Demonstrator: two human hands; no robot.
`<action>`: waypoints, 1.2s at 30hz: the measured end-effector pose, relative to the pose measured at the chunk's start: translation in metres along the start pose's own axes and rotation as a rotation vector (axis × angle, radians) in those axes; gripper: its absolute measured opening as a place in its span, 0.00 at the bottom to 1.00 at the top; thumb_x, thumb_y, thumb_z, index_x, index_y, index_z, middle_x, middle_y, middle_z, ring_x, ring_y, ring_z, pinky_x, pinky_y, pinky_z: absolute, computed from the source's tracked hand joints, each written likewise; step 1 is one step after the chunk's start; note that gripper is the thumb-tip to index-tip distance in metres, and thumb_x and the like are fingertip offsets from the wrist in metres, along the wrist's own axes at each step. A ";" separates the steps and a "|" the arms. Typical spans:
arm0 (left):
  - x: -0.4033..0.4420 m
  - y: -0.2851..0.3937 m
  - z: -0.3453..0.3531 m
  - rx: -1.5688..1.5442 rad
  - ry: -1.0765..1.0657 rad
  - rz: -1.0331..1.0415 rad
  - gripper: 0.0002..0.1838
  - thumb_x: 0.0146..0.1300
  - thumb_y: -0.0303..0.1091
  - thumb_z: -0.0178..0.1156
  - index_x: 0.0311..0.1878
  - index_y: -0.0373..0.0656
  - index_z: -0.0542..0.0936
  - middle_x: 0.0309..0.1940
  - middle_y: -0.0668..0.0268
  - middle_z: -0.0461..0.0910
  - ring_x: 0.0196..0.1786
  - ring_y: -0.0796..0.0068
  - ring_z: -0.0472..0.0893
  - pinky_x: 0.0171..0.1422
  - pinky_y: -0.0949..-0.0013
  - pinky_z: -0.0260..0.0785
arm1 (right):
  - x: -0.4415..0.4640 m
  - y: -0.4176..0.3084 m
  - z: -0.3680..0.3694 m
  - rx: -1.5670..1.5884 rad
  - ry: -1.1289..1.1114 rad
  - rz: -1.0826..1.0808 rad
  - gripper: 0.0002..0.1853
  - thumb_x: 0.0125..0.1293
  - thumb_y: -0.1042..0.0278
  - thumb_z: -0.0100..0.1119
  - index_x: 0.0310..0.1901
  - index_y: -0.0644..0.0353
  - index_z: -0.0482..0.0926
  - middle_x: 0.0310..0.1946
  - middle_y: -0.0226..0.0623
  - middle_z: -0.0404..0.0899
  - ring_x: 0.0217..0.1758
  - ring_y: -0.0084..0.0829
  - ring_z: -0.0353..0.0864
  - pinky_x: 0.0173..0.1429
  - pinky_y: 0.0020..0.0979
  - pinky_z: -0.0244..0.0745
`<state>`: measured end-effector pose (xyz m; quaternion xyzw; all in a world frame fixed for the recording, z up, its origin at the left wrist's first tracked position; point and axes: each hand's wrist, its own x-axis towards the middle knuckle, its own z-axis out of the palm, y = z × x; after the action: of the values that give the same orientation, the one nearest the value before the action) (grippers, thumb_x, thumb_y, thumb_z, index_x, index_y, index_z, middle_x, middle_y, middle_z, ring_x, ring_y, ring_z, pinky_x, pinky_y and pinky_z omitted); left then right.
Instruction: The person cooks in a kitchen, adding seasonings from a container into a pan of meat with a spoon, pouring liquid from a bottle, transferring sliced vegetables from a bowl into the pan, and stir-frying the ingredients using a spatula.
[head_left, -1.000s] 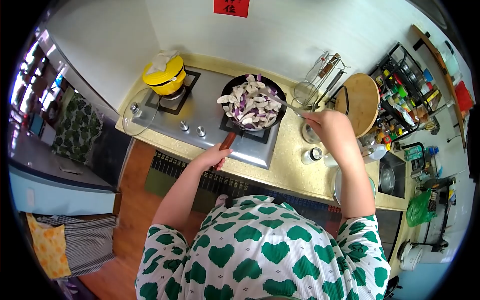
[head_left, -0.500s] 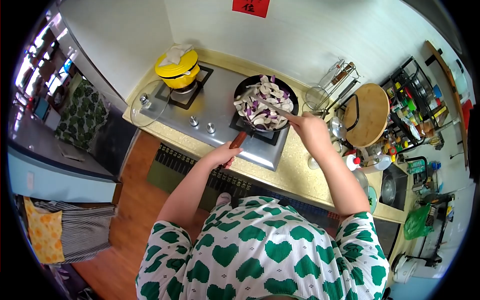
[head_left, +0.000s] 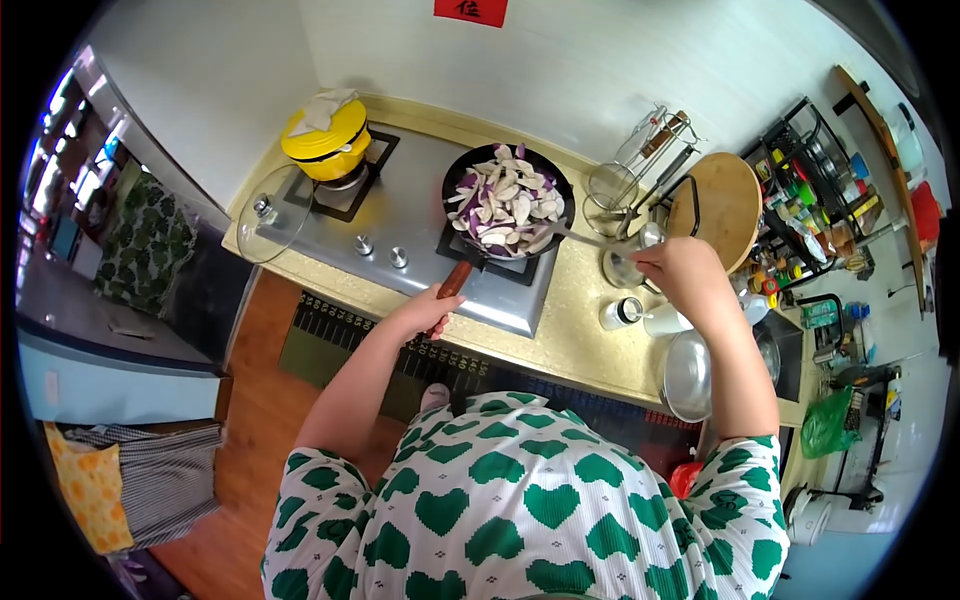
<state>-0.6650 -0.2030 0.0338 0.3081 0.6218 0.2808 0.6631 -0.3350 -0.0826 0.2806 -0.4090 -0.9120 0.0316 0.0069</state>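
A black wok point(head_left: 560, 170) sits on the right burner, filled with pale and purple sliced pieces point(head_left: 510, 200). My left hand point(head_left: 430, 310) is closed round its brown wooden handle point(head_left: 455, 280). My right hand point(head_left: 680, 268), to the right of the wok, grips the end of a metal spatula point(head_left: 595, 240). The spatula's far end reaches into the right side of the sliced food. Its blade is partly hidden by the pieces.
A yellow pot point(head_left: 327, 142) with a cloth on its lid stands on the left burner. A glass lid point(head_left: 275, 215) lies at the hob's left edge. Right of the hob are a jar point(head_left: 622, 314), a metal bowl point(head_left: 688, 375), a utensil rack and a round board point(head_left: 725, 210).
My right hand has moved right with the spatula, whose far end went from the middle of the food to the wok's right side. My left hand stays on the handle.
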 end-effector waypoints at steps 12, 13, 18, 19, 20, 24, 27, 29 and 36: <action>-0.002 0.006 0.002 0.048 -0.023 -0.002 0.17 0.76 0.42 0.60 0.53 0.42 0.65 0.23 0.71 0.69 0.20 0.81 0.69 0.23 0.71 0.68 | 0.011 -0.005 0.110 0.091 -0.021 0.155 0.11 0.71 0.64 0.60 0.48 0.55 0.89 0.35 0.51 0.86 0.41 0.53 0.86 0.48 0.49 0.80; -0.002 0.005 0.002 0.050 -0.025 0.003 0.17 0.76 0.42 0.60 0.53 0.42 0.65 0.23 0.71 0.69 0.20 0.80 0.69 0.23 0.71 0.68 | 0.012 -0.001 0.125 0.124 0.004 0.153 0.11 0.71 0.65 0.59 0.49 0.54 0.89 0.35 0.51 0.86 0.41 0.53 0.86 0.48 0.48 0.80; 0.002 0.000 0.002 0.059 -0.016 0.026 0.16 0.76 0.42 0.60 0.50 0.43 0.65 0.23 0.71 0.69 0.20 0.81 0.69 0.22 0.71 0.67 | 0.013 0.002 0.141 0.163 0.040 0.174 0.13 0.71 0.66 0.60 0.52 0.52 0.89 0.36 0.51 0.86 0.41 0.53 0.86 0.49 0.48 0.80; 0.001 -0.001 0.002 0.053 -0.010 0.022 0.16 0.76 0.42 0.60 0.49 0.43 0.65 0.23 0.71 0.69 0.20 0.81 0.69 0.22 0.71 0.66 | 0.011 -0.002 0.130 0.156 0.026 0.176 0.12 0.71 0.65 0.61 0.52 0.52 0.89 0.36 0.51 0.86 0.40 0.52 0.86 0.49 0.47 0.80; 0.002 -0.001 0.003 0.047 -0.006 0.020 0.16 0.76 0.42 0.60 0.49 0.44 0.65 0.22 0.71 0.69 0.20 0.81 0.69 0.22 0.72 0.66 | 0.007 -0.004 0.114 0.147 0.012 0.179 0.12 0.71 0.65 0.61 0.51 0.52 0.89 0.36 0.51 0.86 0.40 0.52 0.86 0.49 0.47 0.80; 0.001 -0.001 0.005 0.034 -0.008 0.026 0.16 0.76 0.44 0.60 0.46 0.45 0.65 0.22 0.72 0.69 0.20 0.81 0.69 0.22 0.72 0.66 | -0.004 0.008 0.069 0.129 -0.015 0.122 0.11 0.68 0.64 0.64 0.48 0.52 0.91 0.35 0.50 0.86 0.40 0.51 0.86 0.48 0.46 0.80; 0.001 -0.003 0.004 0.011 0.004 0.019 0.16 0.76 0.44 0.59 0.47 0.45 0.65 0.22 0.72 0.69 0.20 0.82 0.68 0.22 0.73 0.66 | -0.009 0.006 0.031 0.105 0.031 0.103 0.10 0.66 0.66 0.66 0.46 0.54 0.91 0.35 0.49 0.87 0.40 0.50 0.86 0.48 0.44 0.80; 0.000 -0.002 0.004 0.021 0.006 0.029 0.16 0.76 0.45 0.60 0.47 0.44 0.66 0.22 0.73 0.69 0.20 0.82 0.68 0.22 0.73 0.66 | -0.010 0.003 0.017 0.096 0.070 0.100 0.11 0.65 0.65 0.66 0.47 0.52 0.91 0.33 0.47 0.86 0.39 0.49 0.86 0.46 0.44 0.80; 0.000 -0.003 0.004 -0.007 -0.002 0.033 0.17 0.76 0.46 0.60 0.48 0.44 0.66 0.23 0.73 0.68 0.21 0.82 0.68 0.23 0.73 0.66 | 0.034 -0.015 0.058 0.082 0.228 -0.070 0.11 0.66 0.63 0.67 0.48 0.47 0.91 0.30 0.41 0.81 0.34 0.46 0.84 0.42 0.45 0.80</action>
<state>-0.6608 -0.2053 0.0316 0.3165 0.6149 0.2934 0.6601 -0.3707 -0.0701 0.2228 -0.3773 -0.9169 0.0221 0.1283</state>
